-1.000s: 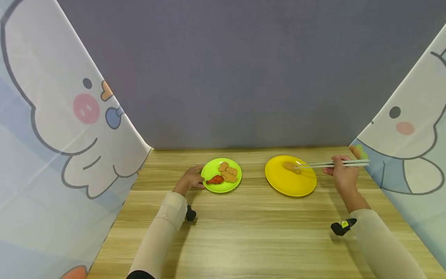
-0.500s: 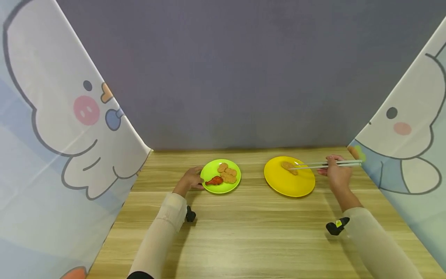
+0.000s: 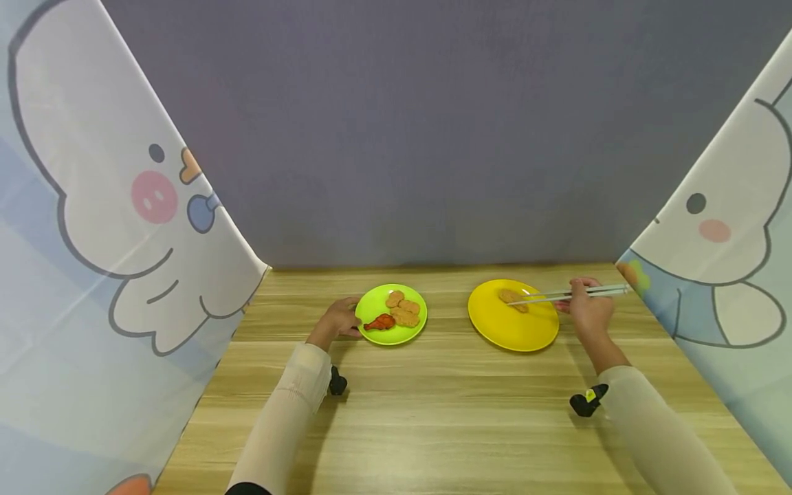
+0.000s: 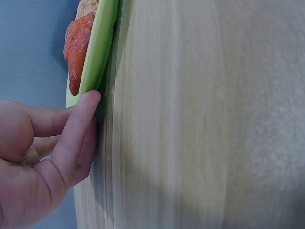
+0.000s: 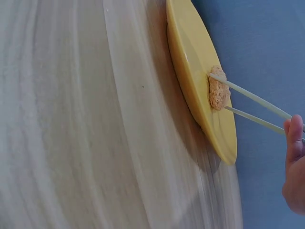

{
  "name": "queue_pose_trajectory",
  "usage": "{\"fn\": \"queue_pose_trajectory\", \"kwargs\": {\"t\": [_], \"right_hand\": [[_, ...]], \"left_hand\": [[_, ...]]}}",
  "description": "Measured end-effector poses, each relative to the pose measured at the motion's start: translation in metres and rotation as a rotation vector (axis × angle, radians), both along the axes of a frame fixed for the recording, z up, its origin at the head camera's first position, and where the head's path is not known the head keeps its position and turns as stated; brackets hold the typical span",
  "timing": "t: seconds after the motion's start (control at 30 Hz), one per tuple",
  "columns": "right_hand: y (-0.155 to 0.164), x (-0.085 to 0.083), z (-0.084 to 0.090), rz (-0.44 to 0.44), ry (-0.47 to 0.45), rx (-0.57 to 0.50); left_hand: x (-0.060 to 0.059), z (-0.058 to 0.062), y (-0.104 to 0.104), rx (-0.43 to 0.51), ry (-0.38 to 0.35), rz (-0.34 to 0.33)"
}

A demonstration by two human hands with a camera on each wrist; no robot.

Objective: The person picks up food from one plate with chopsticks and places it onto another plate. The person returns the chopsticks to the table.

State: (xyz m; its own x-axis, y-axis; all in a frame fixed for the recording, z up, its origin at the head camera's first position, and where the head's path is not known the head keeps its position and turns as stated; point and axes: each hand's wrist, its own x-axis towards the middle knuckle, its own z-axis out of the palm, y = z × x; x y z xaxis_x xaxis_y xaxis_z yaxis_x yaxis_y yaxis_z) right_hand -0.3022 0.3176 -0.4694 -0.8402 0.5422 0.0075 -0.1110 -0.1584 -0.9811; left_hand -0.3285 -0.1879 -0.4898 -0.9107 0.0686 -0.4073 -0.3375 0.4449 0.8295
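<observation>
On the left, a green plate carries a red-brown drumstick and several breaded nuggets. My left hand holds this plate by its left rim; in the left wrist view a fingertip presses the rim from outside. To the right, a single nugget lies on a yellow plate. My right hand grips a pair of pale chopsticks, which reach left over that plate. In the right wrist view their tips stand apart, one against each end of the nugget, which still rests on the plate.
Both plates stand near the back of a wood-grain table. Behind it rises a dark grey panel. Cartoon-printed cloths slope along both sides. A small black device sits at each wrist.
My right hand and the chopsticks have moved left, bringing the tips farther across the nugget. My left hand keeps its place at the green plate. The whole view has shifted slightly.
</observation>
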Motion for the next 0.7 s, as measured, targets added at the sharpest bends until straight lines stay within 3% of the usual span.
{"fn": "queue_pose_trajectory", "kwargs": {"t": [0.7], "right_hand": [[0.0064, 0.0007, 0.0003, -0.018, -0.003, -0.098]], "left_hand": [[0.0016, 0.0016, 0.0022, -0.043, 0.035, 0.018]]}}
